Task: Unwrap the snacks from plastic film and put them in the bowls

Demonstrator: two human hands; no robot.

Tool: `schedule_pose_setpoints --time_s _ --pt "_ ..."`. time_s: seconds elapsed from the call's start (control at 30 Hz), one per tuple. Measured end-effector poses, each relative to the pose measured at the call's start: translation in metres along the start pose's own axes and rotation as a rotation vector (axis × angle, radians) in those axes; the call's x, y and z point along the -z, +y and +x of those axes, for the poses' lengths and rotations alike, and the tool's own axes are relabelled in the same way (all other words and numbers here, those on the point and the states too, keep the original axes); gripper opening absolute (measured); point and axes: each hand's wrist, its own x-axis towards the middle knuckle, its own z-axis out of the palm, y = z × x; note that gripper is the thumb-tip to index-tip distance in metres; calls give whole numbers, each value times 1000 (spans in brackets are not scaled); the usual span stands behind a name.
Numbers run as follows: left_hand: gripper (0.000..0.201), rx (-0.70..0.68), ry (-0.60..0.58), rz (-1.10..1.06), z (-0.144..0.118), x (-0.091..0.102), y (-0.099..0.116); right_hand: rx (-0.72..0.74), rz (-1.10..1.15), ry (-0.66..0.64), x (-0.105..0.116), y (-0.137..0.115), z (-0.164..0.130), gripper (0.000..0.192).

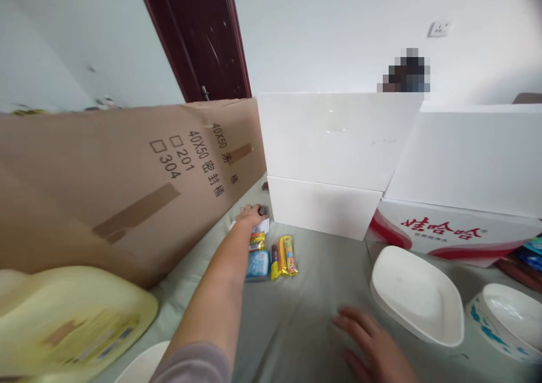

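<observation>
My left hand (251,216) reaches far forward along the cardboard box, its fingers curled at a small dark object (263,210) whose kind I cannot make out. White paper or a white packet (264,226) lies under and beside that hand. Just nearer are a yellow packet (257,240) and a blue packet (257,263), both partly covered by my forearm. Yellow-wrapped sausages (284,256) lie to their right. My right hand (370,340), blurred, hovers low over the cloth with fingers apart and nothing in them, left of a white oval bowl (417,292).
A large cardboard box (127,168) walls off the left. White boxes (334,140) and a red-and-white carton (449,230) stand behind. A yellow jug (76,321) sits front left, a patterned bowl (508,321) at right. Part of a person (406,72), pixelated, shows behind the boxes.
</observation>
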Motion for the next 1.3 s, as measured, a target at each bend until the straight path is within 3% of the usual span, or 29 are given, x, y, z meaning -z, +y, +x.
schedule_pose_setpoints --time_s 0.07,0.17,0.23,0.33,0.43,0.57,0.63,0.7,0.77,0.87,0.93,1.0,1.07,1.13,1.2,1.3 --pt "68 -3 -18 20 -25 -1 -3 10 -2 -109 -13 -30 60 46" --pt "68 1 -31 52 -64 -4 -6 -70 -64 -114 -39 -73 134 61" --pt "68 -4 -39 69 -87 -7 -5 -130 -101 -152 -54 -89 162 67" --pt "71 -27 -58 86 -117 -10 -3 -132 -133 -188 -61 -90 166 55" --pt "73 -72 -89 85 -139 -10 -1 -139 -145 -164 -44 -76 133 50" --pt "78 -95 -113 69 -168 1 9 -135 -138 -129 -10 -59 49 63" --pt "79 -133 -69 -72 -188 9 26 -133 -107 -112 4 -51 -2 61" --pt "76 -261 -45 -328 -213 13 50 -140 40 -44 12 -45 -51 53" --pt "68 -411 -111 -466 -244 9 80 -193 241 31 18 -41 -92 43" --pt "52 -585 -268 -595 -304 -16 122 -375 626 147 25 -37 -132 31" --pt "49 -667 -364 -662 -346 -42 141 -486 841 156 29 -37 -143 35" --pt "59 -724 -426 -736 -382 -70 151 -577 876 107 32 -38 -148 49" --pt "54 -731 -453 -933 -407 -92 153 -680 818 110 36 -37 -151 61" --pt "47 -705 -324 -983 -420 -107 147 -737 691 183 42 -32 -157 61" --pt "41 -682 -71 -909 -424 -114 138 -764 578 272 49 -24 -171 51" --pt "32 -676 245 -783 -428 -118 124 -665 237 426 60 -4 -206 41"
